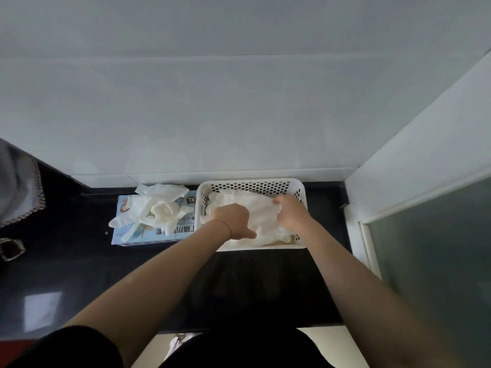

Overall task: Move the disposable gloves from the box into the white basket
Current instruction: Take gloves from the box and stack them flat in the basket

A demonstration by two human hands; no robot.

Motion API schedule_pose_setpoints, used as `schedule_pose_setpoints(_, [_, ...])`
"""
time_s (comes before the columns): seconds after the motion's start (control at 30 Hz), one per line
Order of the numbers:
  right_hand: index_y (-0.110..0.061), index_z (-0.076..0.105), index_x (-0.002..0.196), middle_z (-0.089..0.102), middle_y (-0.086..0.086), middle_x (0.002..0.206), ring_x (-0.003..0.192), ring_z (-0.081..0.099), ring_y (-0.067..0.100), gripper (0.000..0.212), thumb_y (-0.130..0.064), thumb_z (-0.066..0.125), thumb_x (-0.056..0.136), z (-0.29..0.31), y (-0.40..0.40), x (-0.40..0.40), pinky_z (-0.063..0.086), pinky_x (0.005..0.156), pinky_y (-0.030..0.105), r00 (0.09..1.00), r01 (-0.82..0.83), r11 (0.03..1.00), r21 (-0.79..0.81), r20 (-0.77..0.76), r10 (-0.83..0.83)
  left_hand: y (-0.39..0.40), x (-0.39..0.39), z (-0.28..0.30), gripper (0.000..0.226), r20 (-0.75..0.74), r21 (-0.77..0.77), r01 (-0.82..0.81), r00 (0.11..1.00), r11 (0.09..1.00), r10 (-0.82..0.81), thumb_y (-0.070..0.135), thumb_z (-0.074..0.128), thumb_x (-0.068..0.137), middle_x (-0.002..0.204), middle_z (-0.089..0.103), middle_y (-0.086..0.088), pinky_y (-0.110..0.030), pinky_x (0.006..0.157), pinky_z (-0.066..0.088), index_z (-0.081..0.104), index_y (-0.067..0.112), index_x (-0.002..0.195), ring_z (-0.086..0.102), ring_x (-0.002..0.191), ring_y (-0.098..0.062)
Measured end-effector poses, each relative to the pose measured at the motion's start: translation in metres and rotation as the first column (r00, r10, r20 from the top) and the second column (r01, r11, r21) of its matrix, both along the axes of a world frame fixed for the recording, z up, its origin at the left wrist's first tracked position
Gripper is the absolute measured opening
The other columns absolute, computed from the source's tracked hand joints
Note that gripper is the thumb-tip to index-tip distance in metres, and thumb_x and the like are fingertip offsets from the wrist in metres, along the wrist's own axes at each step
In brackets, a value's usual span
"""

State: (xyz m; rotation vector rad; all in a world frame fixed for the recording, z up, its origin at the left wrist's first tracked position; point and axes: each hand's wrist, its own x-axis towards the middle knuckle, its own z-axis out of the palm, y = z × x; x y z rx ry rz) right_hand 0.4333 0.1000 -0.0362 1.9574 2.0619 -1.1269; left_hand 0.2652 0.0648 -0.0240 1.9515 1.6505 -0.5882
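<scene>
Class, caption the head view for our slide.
Both hands press gloves into the white basket; more lie on the box.

1. Your left hand [233,220] and right hand [291,212] lie over the gloves in the white basket [251,183], so you cannot see either hand's fingertips or how they grip.
2. The basket's floor is covered.
3. Left of the basket, loose gloves [154,208] hide the box [186,229] opening; its print is too small to read.
4. Far left of the basket, a grey cloth [18,187] is cut off by the picture's edge.
</scene>
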Motion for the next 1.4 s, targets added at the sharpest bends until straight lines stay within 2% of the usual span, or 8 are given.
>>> schedule_pose_setpoints(0.33, [-0.013, 0.047, 0.141, 0.049, 0.006, 0.138, 0.115, 0.057, 0.027, 0.051, 0.005, 0.043, 0.094, 0.001, 0.000, 0.004, 0.049, 0.094, 0.037, 0.994, -0.092, 0.994, 0.066, 0.066, 0.088, 0.012, -0.014, 0.001, 0.046, 0.046, -0.229, -0.134, 0.988, 0.964, 0.148, 0.041, 0.056, 0.094, 0.060, 0.051, -0.001, -0.029, 0.066, 0.044, 0.050, 0.009, 0.061, 0.052, 0.058, -0.019])
schedule_pose_setpoints(0.43, [-0.011, 0.048, 0.138, 0.045, 0.007, 0.136, 0.108, 0.057, 0.028, 0.049, 0.005, 0.045, 0.092, 0.000, -0.003, 0.005, 0.051, 0.088, 0.039, 0.981, -0.162, 0.982, 0.101, 0.123, 0.149, 0.010, -0.007, 0.000, 0.042, -0.098, -0.136, -0.075, 0.993, 0.988, 0.061, 0.049, 0.068, 0.083, 0.069, 0.052, 0.003, -0.033, 0.072, 0.050, 0.048, 0.015, 0.070, 0.057, 0.074, -0.020])
schedule_pose_setpoints(0.6, [-0.007, 0.046, 0.136, 0.039, 0.008, 0.137, 0.099, 0.058, 0.025, 0.046, 0.005, 0.045, 0.092, -0.001, -0.007, 0.004, 0.044, 0.073, 0.032, 0.954, -0.245, 0.961, 0.125, 0.210, 0.216, 0.012, 0.004, 0.005, 0.053, 0.089, 0.116, -0.223, 0.973, 0.968, 0.213, 0.059, 0.058, 0.087, 0.109, 0.061, -0.004, -0.035, 0.072, 0.048, 0.046, 0.016, 0.115, 0.060, 0.091, -0.025])
schedule_pose_setpoints(0.73, [-0.002, 0.046, 0.132, 0.036, 0.009, 0.142, 0.105, 0.057, 0.026, 0.041, 0.006, 0.046, 0.092, -0.002, -0.011, 0.004, 0.049, 0.081, 0.035, 0.924, -0.299, 0.947, 0.119, 0.283, 0.256, 0.003, 0.001, -0.018, 0.099, -0.011, -0.006, -0.181, 0.983, 0.984, 0.181, 0.061, 0.072, 0.073, 0.137, 0.044, -0.009, -0.041, 0.076, 0.052, 0.014, 0.036, 0.149, 0.062, 0.102, -0.033])
schedule_pose_setpoints(1.07, [-0.001, 0.038, 0.138, 0.037, 0.021, 0.135, 0.102, 0.059, 0.024, 0.048, -0.006, 0.053, 0.093, -0.007, -0.020, -0.003, 0.051, 0.080, 0.031, 0.837, -0.384, 0.902, 0.197, 0.487, 0.250, 0.001, -0.012, -0.035, 0.126, 0.025, -0.082, -0.242, 0.969, 0.967, 0.245, 0.060, 0.082, 0.062, 0.150, 0.030, -0.017, -0.048, 0.091, 0.052, -0.005, 0.040, 0.152, 0.053, 0.120, -0.039])
schedule_pose_setpoints(1.2, [-0.002, 0.043, 0.134, 0.039, 0.019, 0.135, 0.097, 0.061, 0.026, 0.040, -0.008, 0.048, 0.094, 0.021, -0.017, -0.034, 0.043, 0.067, 0.030, 0.858, -0.361, 0.906, 0.219, 0.460, 0.231, 0.015, -0.036, -0.001, 0.088, 0.252, -0.223, -0.349, 0.881, 0.910, 0.400, 0.050, 0.072, 0.081, 0.130, 0.057, -0.010, -0.024, 0.055, 0.050, 0.023, 0.031, 0.152, 0.061, 0.074, -0.019])
schedule_pose_setpoints(1.3, [-0.006, 0.055, 0.117, 0.042, 0.014, 0.130, 0.075, 0.054, 0.025, 0.025, -0.010, 0.050, 0.093, 0.041, -0.013, -0.069, 0.037, 0.057, 0.032, 0.910, -0.333, 0.912, 0.242, 0.335, 0.243, 0.015, -0.063, 0.026, 0.025, 0.453, 0.000, -0.529, 0.757, 0.849, 0.472, 0.032, 0.061, 0.091, 0.111, 0.069, -0.005, -0.027, 0.067, 0.053, 0.064, 0.024, 0.115, 0.066, 0.080, -0.022])
schedule_pose_setpoints(1.4, [-0.008, 0.061, 0.105, 0.053, 0.009, 0.115, 0.082, 0.058, 0.026, 0.019, -0.014, 0.047, 0.094, 0.051, -0.021, -0.110, 0.048, 0.066, 0.036, 0.972, -0.235, 0.931, 0.279, 0.089, 0.218, 0.003, -0.101, 0.043, 0.015, 0.498, 0.268, -0.651, 0.725, 0.711, 0.476, 0.023, 0.054, 0.091, 0.098, 0.068, -0.001, -0.030, 0.074, 0.052, 0.069, 0.020, 0.095, 0.062, 0.085, -0.021])
